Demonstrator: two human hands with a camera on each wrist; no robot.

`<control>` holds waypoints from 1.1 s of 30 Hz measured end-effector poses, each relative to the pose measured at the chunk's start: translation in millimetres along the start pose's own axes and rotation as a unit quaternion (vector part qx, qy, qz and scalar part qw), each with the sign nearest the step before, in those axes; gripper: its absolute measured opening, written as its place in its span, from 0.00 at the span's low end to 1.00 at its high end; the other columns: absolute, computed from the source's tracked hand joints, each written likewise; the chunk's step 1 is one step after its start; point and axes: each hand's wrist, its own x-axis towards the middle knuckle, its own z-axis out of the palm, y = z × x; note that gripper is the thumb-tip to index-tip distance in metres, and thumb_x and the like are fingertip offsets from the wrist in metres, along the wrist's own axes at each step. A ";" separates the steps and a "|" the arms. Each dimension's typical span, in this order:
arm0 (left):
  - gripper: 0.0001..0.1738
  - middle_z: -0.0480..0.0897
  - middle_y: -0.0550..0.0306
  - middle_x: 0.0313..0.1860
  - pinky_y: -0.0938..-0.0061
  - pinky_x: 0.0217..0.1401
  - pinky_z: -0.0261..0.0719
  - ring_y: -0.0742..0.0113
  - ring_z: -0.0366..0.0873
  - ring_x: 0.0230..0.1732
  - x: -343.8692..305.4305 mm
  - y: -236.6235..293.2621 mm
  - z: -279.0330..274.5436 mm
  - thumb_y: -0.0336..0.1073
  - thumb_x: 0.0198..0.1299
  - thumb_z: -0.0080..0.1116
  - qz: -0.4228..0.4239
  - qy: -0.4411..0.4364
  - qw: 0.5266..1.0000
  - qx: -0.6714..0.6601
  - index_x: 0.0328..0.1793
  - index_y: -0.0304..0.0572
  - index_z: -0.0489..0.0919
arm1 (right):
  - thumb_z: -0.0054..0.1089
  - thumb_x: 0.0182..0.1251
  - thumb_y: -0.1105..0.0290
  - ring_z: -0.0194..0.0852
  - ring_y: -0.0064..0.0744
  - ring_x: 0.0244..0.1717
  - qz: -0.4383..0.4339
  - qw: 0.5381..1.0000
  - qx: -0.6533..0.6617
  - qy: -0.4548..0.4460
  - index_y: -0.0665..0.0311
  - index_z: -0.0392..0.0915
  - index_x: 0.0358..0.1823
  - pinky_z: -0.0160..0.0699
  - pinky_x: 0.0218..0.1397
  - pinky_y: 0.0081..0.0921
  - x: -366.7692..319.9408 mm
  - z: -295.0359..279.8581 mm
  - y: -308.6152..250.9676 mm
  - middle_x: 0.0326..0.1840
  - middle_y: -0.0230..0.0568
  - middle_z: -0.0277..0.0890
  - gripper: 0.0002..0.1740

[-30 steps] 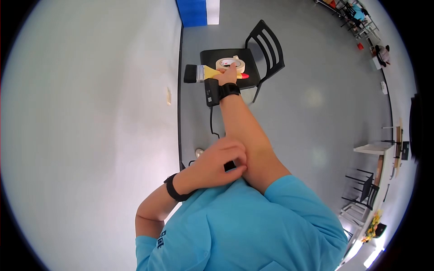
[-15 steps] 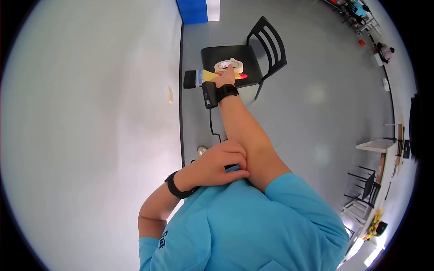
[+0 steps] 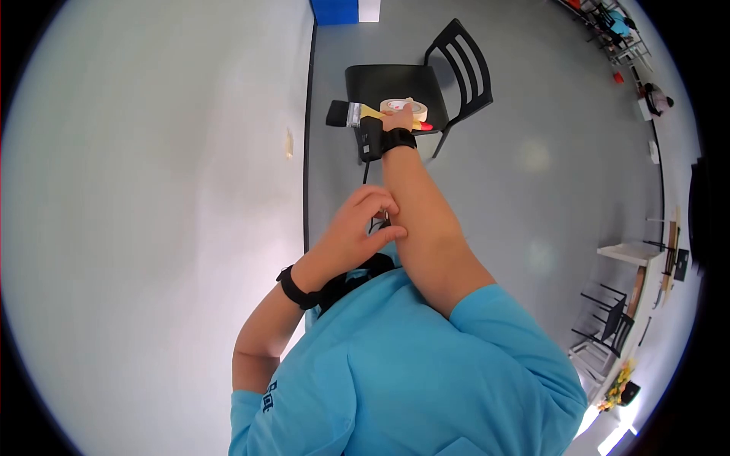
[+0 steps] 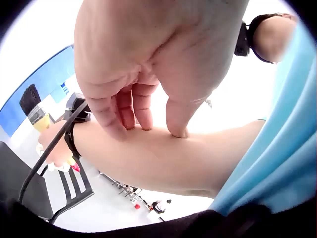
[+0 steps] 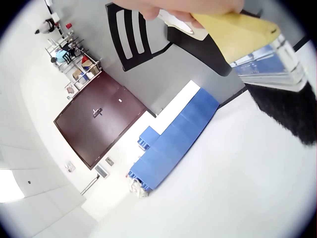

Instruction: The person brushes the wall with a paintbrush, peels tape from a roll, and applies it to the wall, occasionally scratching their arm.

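- Over the black chair point(image 3: 372, 80): right hand point(image 3: 399, 120) grips paintbrush point(image 3: 354, 115), bristles toward wall point(image 3: 190, 190); masking tape roll point(image 3: 394, 104) at its fingers.
- Left hand point(image 3: 353, 224): thumb and fingertips apart, touching right forearm point(image 3: 418, 190), grasping nothing.
- Change: left hand's contact has shifted along forearm toward right wrist.
- Judgement: brush hold unaffected; left hand lends brush no support.

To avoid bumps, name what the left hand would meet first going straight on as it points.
The left hand would meet the bare right forearm first; its fingertips seem to touch it, though depth is unclear.
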 end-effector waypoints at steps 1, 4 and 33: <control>0.18 0.74 0.55 0.54 0.71 0.55 0.78 0.62 0.75 0.51 0.1 1.1 0.0 0.29 0.53 0.71 -0.008 -0.005 1.000 -0.002 0.49 0.40 0.77 | 0.52 0.69 0.40 0.75 0.44 0.52 0.097 0.988 0.113 0.040 0.65 0.66 0.63 0.76 0.50 0.34 2.7 3.8 -9.2 0.53 0.50 0.76 0.36; 0.18 0.74 0.55 0.54 0.71 0.53 0.78 0.61 0.75 0.51 -4.3 11.2 1.4 0.29 0.53 0.71 0.018 -0.018 1.000 0.015 0.49 0.41 0.77 | 0.50 0.69 0.40 0.74 0.44 0.51 0.094 0.987 0.121 0.047 0.65 0.67 0.62 0.75 0.51 0.33 -7.9 4.5 -16.9 0.52 0.50 0.75 0.36; 0.06 0.79 0.58 0.36 0.69 0.48 0.75 0.59 0.76 0.44 0.4 8.7 2.9 0.25 0.52 0.64 0.108 -0.054 0.993 0.008 0.35 0.42 0.78 | 0.44 0.69 0.37 0.63 0.53 0.60 0.231 0.946 0.177 -0.143 0.66 0.59 0.63 0.63 0.67 0.46 108.1 -10.4 -14.6 0.59 0.55 0.65 0.39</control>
